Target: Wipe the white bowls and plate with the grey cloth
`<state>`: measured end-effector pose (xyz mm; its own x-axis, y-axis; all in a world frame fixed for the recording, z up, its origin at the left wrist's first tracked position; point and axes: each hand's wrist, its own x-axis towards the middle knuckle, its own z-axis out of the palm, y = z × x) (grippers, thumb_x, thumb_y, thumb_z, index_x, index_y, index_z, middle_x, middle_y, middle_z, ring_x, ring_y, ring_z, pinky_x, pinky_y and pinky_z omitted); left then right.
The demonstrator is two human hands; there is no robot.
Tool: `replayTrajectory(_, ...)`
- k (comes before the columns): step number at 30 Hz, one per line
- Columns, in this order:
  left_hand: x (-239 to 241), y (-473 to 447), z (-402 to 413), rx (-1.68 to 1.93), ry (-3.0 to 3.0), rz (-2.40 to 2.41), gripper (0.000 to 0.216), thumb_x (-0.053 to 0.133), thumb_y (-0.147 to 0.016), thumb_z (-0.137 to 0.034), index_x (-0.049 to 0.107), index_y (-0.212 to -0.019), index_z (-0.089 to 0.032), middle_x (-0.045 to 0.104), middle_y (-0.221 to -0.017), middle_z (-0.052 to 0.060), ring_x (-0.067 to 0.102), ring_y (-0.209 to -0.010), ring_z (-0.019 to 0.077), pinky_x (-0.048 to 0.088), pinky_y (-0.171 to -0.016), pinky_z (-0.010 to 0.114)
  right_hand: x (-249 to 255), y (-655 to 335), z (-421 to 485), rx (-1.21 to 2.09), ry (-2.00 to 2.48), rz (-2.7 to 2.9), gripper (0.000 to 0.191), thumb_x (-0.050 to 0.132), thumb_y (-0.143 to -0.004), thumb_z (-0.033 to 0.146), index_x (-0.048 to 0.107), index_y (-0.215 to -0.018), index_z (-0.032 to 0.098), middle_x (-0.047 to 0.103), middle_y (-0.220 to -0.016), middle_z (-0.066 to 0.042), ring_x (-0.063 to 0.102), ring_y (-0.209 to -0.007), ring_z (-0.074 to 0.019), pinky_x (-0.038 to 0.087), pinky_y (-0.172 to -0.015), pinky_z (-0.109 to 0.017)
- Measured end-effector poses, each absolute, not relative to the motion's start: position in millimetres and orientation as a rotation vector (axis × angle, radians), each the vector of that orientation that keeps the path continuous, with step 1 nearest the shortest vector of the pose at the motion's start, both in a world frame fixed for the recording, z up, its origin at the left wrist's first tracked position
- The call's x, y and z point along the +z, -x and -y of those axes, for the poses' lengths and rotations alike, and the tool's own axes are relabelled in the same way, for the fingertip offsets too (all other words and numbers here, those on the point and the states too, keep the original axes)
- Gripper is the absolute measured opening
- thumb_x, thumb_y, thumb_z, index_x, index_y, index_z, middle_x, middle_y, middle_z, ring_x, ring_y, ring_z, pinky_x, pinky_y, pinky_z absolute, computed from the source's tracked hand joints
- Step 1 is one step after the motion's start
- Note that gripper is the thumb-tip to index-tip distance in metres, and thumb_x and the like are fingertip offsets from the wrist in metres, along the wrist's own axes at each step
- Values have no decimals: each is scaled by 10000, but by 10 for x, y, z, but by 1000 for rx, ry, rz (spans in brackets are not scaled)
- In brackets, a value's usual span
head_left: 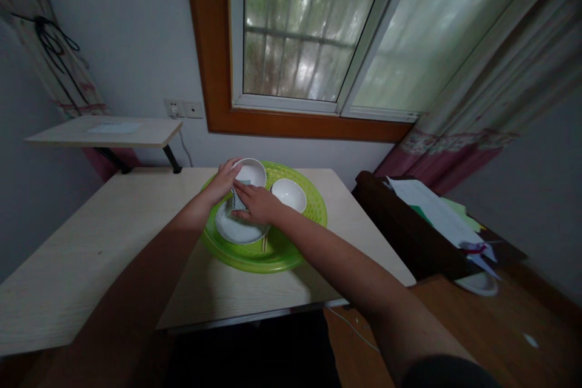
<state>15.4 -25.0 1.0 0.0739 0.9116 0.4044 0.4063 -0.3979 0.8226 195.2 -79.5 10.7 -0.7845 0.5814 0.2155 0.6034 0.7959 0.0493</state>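
Observation:
A round green tray (313, 209) lies on the light wooden table (113, 230). It holds a white plate (239, 231), a white bowl (250, 172) at the back and a second white bowl (289, 194) to the right. My left hand (222, 180) grips the rim of the back bowl. My right hand (257, 203) presses a grey-green cloth (238, 199) against the plate, fingers closed over it. Thin chopsticks (264, 244) poke out from under the plate's near edge.
A small wooden shelf (104, 131) juts from the wall at the left, with wall sockets (183, 109) beside it. A window fills the wall behind. To the right, a dark wooden piece of furniture (409, 230) carries papers (436, 209).

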Motion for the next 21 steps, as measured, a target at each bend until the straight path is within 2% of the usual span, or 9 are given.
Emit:
replayTrajectory(4,17,-152,245,1319,-1853,-1292,473,377,-964,-506,551,-1330,-262,544,-1424,89,443,-1386,212,286,-1206,408,95,-1939,775,-167,952,2737,798,505,-960,562,270,-1563,94,272,-1621,-211,463,-1356,-342,444,-1067,-473)
replayTrajectory(9,-2,-136,210,1352,-1853,-1258,474,386,-964,-515,555,-1322,-253,558,-1414,90,461,-1372,208,299,-1202,399,79,-1951,748,-161,920,2729,771,541,-954,526,314,-1541,80,403,-1528,-211,485,-1313,-326,441,-1077,-456)
replayTrajectory(18,8,-154,211,1327,-1820,-1273,497,413,-952,-538,559,-1327,-246,557,-1398,103,476,-1350,229,332,-1180,426,-4,-1970,697,-275,1023,2634,760,613,-915,474,369,-1511,71,382,-1555,-192,382,-1378,-339,356,-1150,-450)
replayTrajectory(21,2,-157,214,1356,-1787,-1314,518,404,-958,-556,553,-1342,-242,549,-1392,107,473,-1342,235,331,-1177,425,41,-1983,705,-363,1103,2601,655,629,-911,384,452,-1443,46,446,-1489,-224,417,-1340,-346,353,-1135,-455)
